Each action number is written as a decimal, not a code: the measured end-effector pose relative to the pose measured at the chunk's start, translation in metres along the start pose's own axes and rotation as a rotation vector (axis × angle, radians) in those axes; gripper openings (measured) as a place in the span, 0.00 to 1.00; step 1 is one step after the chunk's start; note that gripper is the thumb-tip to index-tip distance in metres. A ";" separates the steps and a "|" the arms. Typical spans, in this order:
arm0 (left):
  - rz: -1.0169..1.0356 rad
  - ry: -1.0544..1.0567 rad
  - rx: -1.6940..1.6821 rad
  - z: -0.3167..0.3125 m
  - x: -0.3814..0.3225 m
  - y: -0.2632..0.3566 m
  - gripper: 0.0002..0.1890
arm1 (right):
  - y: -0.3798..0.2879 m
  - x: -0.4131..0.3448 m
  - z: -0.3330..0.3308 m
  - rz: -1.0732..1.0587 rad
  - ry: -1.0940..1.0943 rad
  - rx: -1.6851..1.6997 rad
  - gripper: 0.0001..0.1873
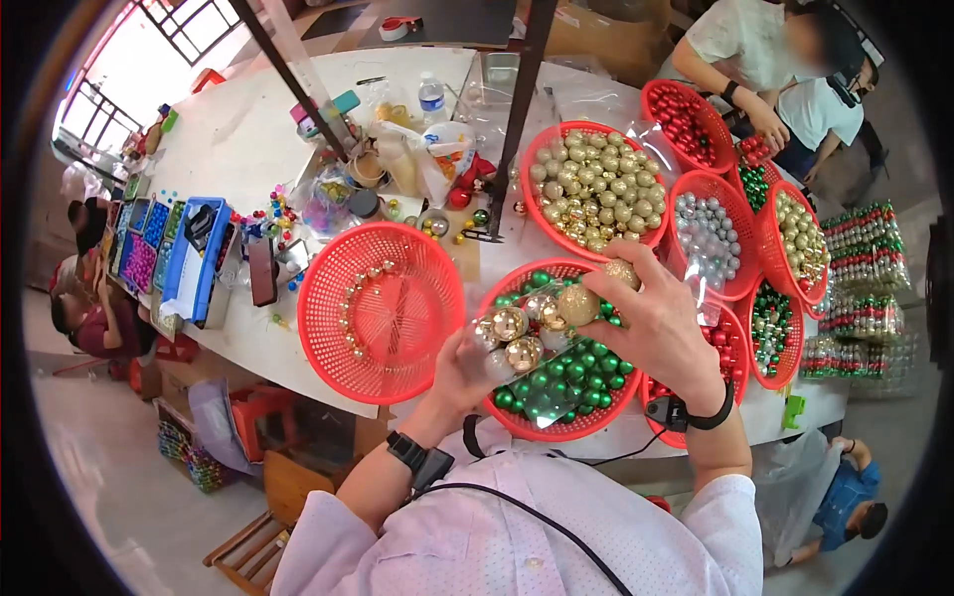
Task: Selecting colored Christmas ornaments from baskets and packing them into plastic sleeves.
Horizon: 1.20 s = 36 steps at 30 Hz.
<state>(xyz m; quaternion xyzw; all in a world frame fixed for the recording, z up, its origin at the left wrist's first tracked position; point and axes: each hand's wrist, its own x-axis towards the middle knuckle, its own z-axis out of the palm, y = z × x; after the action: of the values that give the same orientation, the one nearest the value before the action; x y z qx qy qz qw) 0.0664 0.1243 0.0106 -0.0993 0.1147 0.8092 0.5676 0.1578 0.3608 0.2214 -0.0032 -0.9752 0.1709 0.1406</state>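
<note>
My left hand [456, 378] grips a clear plastic package [492, 363], tilted over a red basket of green balls. Shiny gold balls [524, 353] and paler silvery ones show inside the package. At its open end, my right hand [667, 331] holds a gold glitter ball [578, 305] between thumb and fingers. A second gold glitter ball [621, 274] rests against the same fingers. Beneath both hands lie green Christmas balls [577, 376] in a red plastic basket [514, 428]. A clear flap of the package hangs over them.
Left of my hands stands a red basket [380, 320] holding a gold bead string [346, 313]. Ahead, another basket [531, 201] holds gold balls. More baskets crowd the right, near a co-worker's hand [768, 127]. A dark metal post [522, 97] rises from the table.
</note>
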 end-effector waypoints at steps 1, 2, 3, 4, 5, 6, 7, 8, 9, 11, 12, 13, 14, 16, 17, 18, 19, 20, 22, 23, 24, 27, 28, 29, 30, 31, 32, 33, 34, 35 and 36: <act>0.000 -0.011 0.000 0.000 -0.003 0.001 0.35 | -0.005 0.000 0.002 -0.010 -0.006 -0.024 0.24; 0.002 -0.022 0.000 -0.001 -0.006 0.002 0.35 | -0.012 0.000 0.003 -0.013 -0.020 -0.024 0.24; -0.004 0.004 -0.024 -0.005 -0.008 0.003 0.34 | -0.018 0.000 0.004 -0.017 -0.033 -0.023 0.24; -0.009 0.030 -0.048 -0.012 -0.010 0.004 0.34 | -0.024 0.001 0.005 -0.021 -0.047 -0.021 0.24; -0.015 0.056 -0.073 -0.018 -0.012 0.005 0.33 | -0.029 0.002 0.009 -0.079 -0.043 -0.026 0.25; -0.043 0.088 -0.046 -0.018 -0.011 0.007 0.30 | -0.032 0.003 0.015 -0.131 -0.038 -0.038 0.25; -0.049 0.096 -0.022 -0.018 -0.014 0.008 0.30 | -0.037 0.005 0.020 -0.183 -0.033 -0.049 0.25; -0.056 0.104 0.003 -0.017 -0.018 0.009 0.30 | -0.043 0.006 0.023 -0.209 -0.074 -0.052 0.22; -0.063 0.112 0.029 -0.016 -0.021 0.010 0.30 | -0.048 0.006 0.027 -0.233 -0.096 -0.062 0.21; -0.099 0.036 -0.013 -0.012 -0.026 0.011 0.30 | -0.055 0.006 0.035 -0.278 -0.140 -0.081 0.18; -0.120 0.000 -0.034 -0.012 -0.029 0.011 0.30 | -0.056 0.007 0.040 -0.298 -0.107 -0.058 0.15; -0.130 0.005 -0.034 -0.013 -0.031 0.010 0.30 | -0.057 0.007 0.039 -0.297 -0.123 -0.089 0.14; -0.142 0.011 -0.034 -0.014 -0.032 0.010 0.30 | -0.058 0.008 0.039 -0.295 -0.139 -0.119 0.14; -0.148 0.023 -0.027 -0.016 -0.035 0.008 0.29 | -0.062 0.007 0.039 -0.290 -0.155 -0.185 0.13; -0.145 0.028 -0.021 -0.016 -0.037 0.008 0.29 | -0.064 0.006 0.041 -0.284 -0.155 -0.223 0.13; -0.144 0.030 -0.014 -0.017 -0.037 0.007 0.29 | -0.066 0.006 0.041 -0.276 -0.155 -0.264 0.12; -0.153 0.021 -0.010 -0.017 -0.037 0.008 0.29 | -0.069 0.005 0.044 -0.263 -0.174 -0.286 0.13; -0.163 0.012 -0.006 -0.017 -0.037 0.009 0.29 | -0.073 0.004 0.046 -0.250 -0.193 -0.307 0.13; -0.165 0.007 -0.016 -0.020 -0.038 0.010 0.29 | -0.078 0.005 0.044 -0.244 -0.219 -0.252 0.15; -0.161 0.008 -0.029 -0.025 -0.038 0.009 0.28 | -0.079 0.006 0.039 -0.235 -0.198 -0.200 0.16; -0.156 0.009 -0.044 -0.027 -0.038 0.008 0.28 | -0.079 0.008 0.034 -0.226 -0.177 -0.147 0.17; -0.152 -0.009 -0.059 -0.031 -0.040 0.012 0.27 | -0.071 0.005 0.022 -0.171 -0.155 -0.040 0.19; -0.148 0.001 -0.063 -0.032 -0.040 0.012 0.27 | -0.067 0.002 0.020 -0.161 -0.156 0.007 0.19; -0.143 0.011 -0.067 -0.032 -0.038 0.012 0.27 | -0.063 -0.001 0.020 -0.153 -0.156 0.054 0.19; -0.135 0.022 -0.071 -0.033 -0.038 0.012 0.26 | -0.060 -0.005 0.020 -0.085 -0.171 0.128 0.18; -0.138 0.020 -0.069 -0.033 -0.038 0.013 0.26 | -0.059 -0.006 0.017 -0.050 -0.233 0.168 0.18; -0.139 0.018 -0.067 -0.032 -0.038 0.014 0.26 | -0.060 -0.007 0.012 -0.015 -0.294 0.208 0.18; -0.142 0.016 -0.065 -0.032 -0.038 0.015 0.26 | -0.061 -0.008 0.009 0.022 -0.355 0.248 0.18; -0.142 0.021 -0.065 -0.033 -0.038 0.016 0.25 | -0.059 -0.009 0.009 -0.007 -0.361 0.272 0.18; -0.142 0.026 -0.065 -0.035 -0.038 0.016 0.25 | -0.056 -0.011 0.010 -0.035 -0.368 0.297 0.18; -0.139 0.032 -0.064 -0.036 -0.038 0.017 0.25 | -0.055 -0.012 0.011 -0.066 -0.374 0.322 0.18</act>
<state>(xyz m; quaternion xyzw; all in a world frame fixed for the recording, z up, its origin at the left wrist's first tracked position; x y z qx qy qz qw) 0.0642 0.0738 -0.0113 -0.1378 0.0907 0.7695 0.6169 0.1685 0.3052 0.2268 0.0829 -0.9440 0.3172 -0.0380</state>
